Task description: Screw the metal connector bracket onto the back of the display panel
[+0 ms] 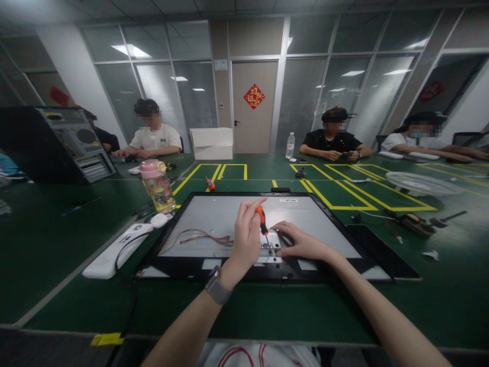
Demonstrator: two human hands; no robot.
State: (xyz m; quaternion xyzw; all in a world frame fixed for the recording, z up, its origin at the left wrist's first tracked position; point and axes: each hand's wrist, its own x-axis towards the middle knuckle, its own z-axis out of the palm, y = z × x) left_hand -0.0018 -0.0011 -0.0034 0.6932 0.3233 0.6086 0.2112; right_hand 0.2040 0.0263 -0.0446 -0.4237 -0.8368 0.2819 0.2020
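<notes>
My left hand [246,234], with a watch at the wrist, is closed on a screwdriver [262,219] with an orange and black handle. The shaft points down at a small metal bracket [273,238] on the grey back of a flat display panel [223,204]. Thumb and fingers apart, my right hand [301,243] rests at the bracket's right end; some fingertips are hard to make out. Thin coloured wires [202,237] run left from the bracket across the panel. What the screwdriver tip touches is too small to tell.
Left of the panel lie a white power strip [122,250] and a pink-lidded bottle [156,186]. A computer case [76,145] stands farther left. On the right are a black slab [382,250], a tape measure [416,224] and a white fan grille [422,182]. Several people sit opposite.
</notes>
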